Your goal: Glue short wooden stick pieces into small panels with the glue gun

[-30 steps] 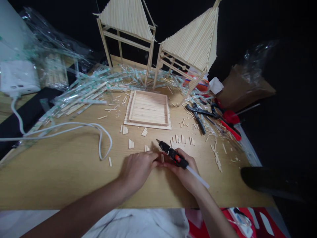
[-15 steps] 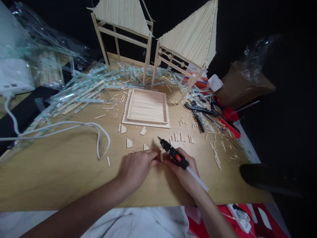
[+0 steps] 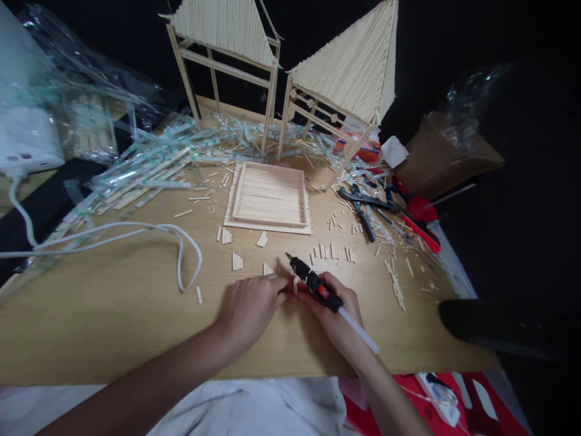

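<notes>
Where the two hands meet over the near part of the desk (image 3: 136, 339), a small wooden piece (image 3: 296, 286) is seen between their fingertips. The left hand (image 3: 254, 307) is closed, thumb and forefinger pinching that piece from its left side; the remaining fingers are curled beneath and partly hidden. The right hand (image 3: 338, 312) is curled around a black glue gun (image 3: 313, 278), its fingertips also at the wooden piece; exact contact there cannot be determined. The glue gun slants across the hand, nozzle pointing away and to the left, with a translucent glue stick (image 3: 359, 330) protruding at the rear. Just beyond the hands, short stick pieces lie in small groups, one stepped group (image 3: 237, 261) to the left and another (image 3: 333, 251) to the right. Farther back, a shallow wooden tray (image 3: 272, 197) lies flat on the desk. Two roofed stick models (image 3: 349, 66) stand behind it, side by side. Black-handled cutters (image 3: 363, 209) lie right of the tray; a white cable (image 3: 193, 242) loops on the left.
</notes>
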Motion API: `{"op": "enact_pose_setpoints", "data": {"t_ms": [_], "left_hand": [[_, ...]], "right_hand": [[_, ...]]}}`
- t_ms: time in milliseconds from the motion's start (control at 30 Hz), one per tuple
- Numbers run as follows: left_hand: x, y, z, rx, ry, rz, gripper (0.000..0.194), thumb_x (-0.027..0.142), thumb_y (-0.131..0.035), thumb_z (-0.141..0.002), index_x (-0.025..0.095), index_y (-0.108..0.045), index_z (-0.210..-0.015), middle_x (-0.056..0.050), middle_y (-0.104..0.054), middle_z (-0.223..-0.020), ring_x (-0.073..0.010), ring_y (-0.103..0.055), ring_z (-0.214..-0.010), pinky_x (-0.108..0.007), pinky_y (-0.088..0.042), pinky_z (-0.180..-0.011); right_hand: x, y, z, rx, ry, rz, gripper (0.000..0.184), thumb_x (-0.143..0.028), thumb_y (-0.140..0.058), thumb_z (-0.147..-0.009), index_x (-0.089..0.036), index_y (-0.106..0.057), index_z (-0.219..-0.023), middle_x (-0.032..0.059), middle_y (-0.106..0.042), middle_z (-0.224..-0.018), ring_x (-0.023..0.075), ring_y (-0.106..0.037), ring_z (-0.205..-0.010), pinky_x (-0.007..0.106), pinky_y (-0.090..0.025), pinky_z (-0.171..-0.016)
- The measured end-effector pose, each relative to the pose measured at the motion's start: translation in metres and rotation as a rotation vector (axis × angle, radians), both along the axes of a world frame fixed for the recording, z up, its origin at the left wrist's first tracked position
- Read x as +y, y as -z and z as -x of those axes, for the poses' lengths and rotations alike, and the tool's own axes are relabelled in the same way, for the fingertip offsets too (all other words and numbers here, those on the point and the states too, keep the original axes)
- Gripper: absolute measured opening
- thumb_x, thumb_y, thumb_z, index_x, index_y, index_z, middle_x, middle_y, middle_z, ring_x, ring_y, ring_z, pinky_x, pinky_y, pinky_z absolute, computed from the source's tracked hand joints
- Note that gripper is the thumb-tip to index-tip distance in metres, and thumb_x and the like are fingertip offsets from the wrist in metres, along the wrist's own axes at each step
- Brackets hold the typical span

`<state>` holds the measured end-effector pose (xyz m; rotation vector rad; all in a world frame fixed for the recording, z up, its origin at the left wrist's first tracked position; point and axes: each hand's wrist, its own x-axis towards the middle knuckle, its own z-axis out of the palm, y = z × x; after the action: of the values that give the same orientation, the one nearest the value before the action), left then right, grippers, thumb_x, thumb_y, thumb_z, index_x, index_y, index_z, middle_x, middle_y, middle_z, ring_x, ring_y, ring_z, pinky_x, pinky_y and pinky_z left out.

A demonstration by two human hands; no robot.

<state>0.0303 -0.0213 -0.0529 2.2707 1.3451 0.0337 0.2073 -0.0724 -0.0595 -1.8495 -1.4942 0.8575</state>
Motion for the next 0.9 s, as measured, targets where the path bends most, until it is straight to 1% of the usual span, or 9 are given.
{"op": "enact_pose_setpoints", "data": {"t_ms": [100,200,267,333,433,567,700,767,900], "left_hand": [[0.0,0.0,0.0,0.0,0.011,-0.014,0.022,0.043,-0.05,-0.089,0.03,-0.067,-0.089,0.001,-0.072,-0.089,-0.0214,-0.067,-0.079,-0.026,-0.041,-0.059],[0.0,0.0,0.0,0.001,0.004,-0.013,0.022,0.045,-0.051,-0.088,0.03,-0.068,-0.089,0.001,-0.072,-0.088,-0.0215,-0.067,-0.08,-0.027,-0.042,-0.06],[0.0,0.001,0.0,-0.003,-0.013,0.001,0.023,0.046,-0.052,-0.087,0.032,-0.069,-0.093,0.0,-0.073,-0.089,-0.0211,-0.067,-0.081,-0.026,-0.042,-0.061],[0.0,0.002,0.0,-0.029,-0.03,0.008,0.026,0.049,-0.053,-0.086,0.034,-0.068,-0.102,0.0,-0.073,-0.094,-0.0212,-0.068,-0.083,-0.027,-0.043,-0.063],[-0.001,0.005,0.001,-0.073,-0.047,-0.003,0.033,0.054,-0.052,-0.084,0.039,-0.064,-0.112,0.0,-0.072,-0.101,-0.0221,-0.068,-0.085,-0.028,-0.046,-0.066],[-0.002,0.007,0.002,-0.085,-0.046,-0.021,0.036,0.054,-0.052,-0.085,0.041,-0.06,-0.117,0.002,-0.072,-0.105,-0.0235,-0.069,-0.084,-0.03,-0.048,-0.065],[-0.002,0.007,0.002,-0.088,-0.054,-0.022,0.038,0.055,-0.052,-0.084,0.04,-0.06,-0.118,0.001,-0.071,-0.107,-0.0248,-0.069,-0.088,-0.032,-0.049,-0.069],[-0.002,0.006,0.003,-0.088,-0.052,-0.013,0.039,0.053,-0.053,-0.084,0.039,-0.059,-0.12,0.0,-0.07,-0.109,-0.0247,-0.068,-0.09,-0.032,-0.049,-0.071],[-0.003,0.007,0.003,-0.082,-0.05,-0.006,0.039,0.052,-0.053,-0.085,0.038,-0.059,-0.121,0.0,-0.07,-0.11,-0.0246,-0.068,-0.091,-0.032,-0.049,-0.072]], "right_hand": [[0.0,0.0,0.001,0.005,-0.001,0.003,0.01,-0.024,-0.067,-0.075,-0.024,-0.059,-0.082,-0.0006,-0.067,-0.08,0.0179,-0.06,-0.073,0.026,-0.043,-0.065],[0.002,-0.001,0.003,0.045,0.012,0.011,0.011,-0.028,-0.068,-0.075,-0.024,-0.06,-0.081,0.0,-0.068,-0.079,0.0188,-0.061,-0.073,0.027,-0.044,-0.065],[0.003,-0.003,0.004,0.113,0.049,0.01,0.012,-0.032,-0.068,-0.075,-0.023,-0.062,-0.081,0.0009,-0.069,-0.079,0.0194,-0.062,-0.072,0.027,-0.045,-0.064],[0.002,-0.009,0.002,0.189,0.111,0.012,0.016,-0.036,-0.068,-0.076,-0.023,-0.064,-0.084,0.0023,-0.071,-0.082,0.0203,-0.064,-0.074,0.028,-0.047,-0.065],[-0.006,-0.02,-0.005,0.212,0.177,0.034,0.023,-0.042,-0.068,-0.075,-0.021,-0.066,-0.084,0.0046,-0.072,-0.084,0.0221,-0.065,-0.077,0.029,-0.049,-0.067],[-0.027,-0.028,-0.017,0.226,0.125,0.13,0.028,-0.045,-0.065,-0.077,-0.02,-0.067,-0.089,0.0042,-0.07,-0.083,0.0215,-0.062,-0.075,0.028,-0.048,-0.064],[-0.042,-0.026,-0.02,0.245,0.12,0.252,0.03,-0.047,-0.062,-0.081,-0.02,-0.068,-0.091,0.0053,-0.07,-0.085,0.0228,-0.061,-0.077,0.028,-0.047,-0.057],[-0.044,-0.023,-0.019,0.274,0.129,0.279,0.031,-0.049,-0.061,-0.081,-0.02,-0.068,-0.09,0.0062,-0.07,-0.085,0.0234,-0.062,-0.076,0.029,-0.047,-0.055],[-0.044,-0.018,-0.018,0.337,0.163,0.314,0.032,-0.05,-0.062,-0.079,-0.02,-0.067,-0.088,0.0063,-0.069,-0.079,0.0234,-0.062,-0.072,0.029,-0.046,-0.051]]}}
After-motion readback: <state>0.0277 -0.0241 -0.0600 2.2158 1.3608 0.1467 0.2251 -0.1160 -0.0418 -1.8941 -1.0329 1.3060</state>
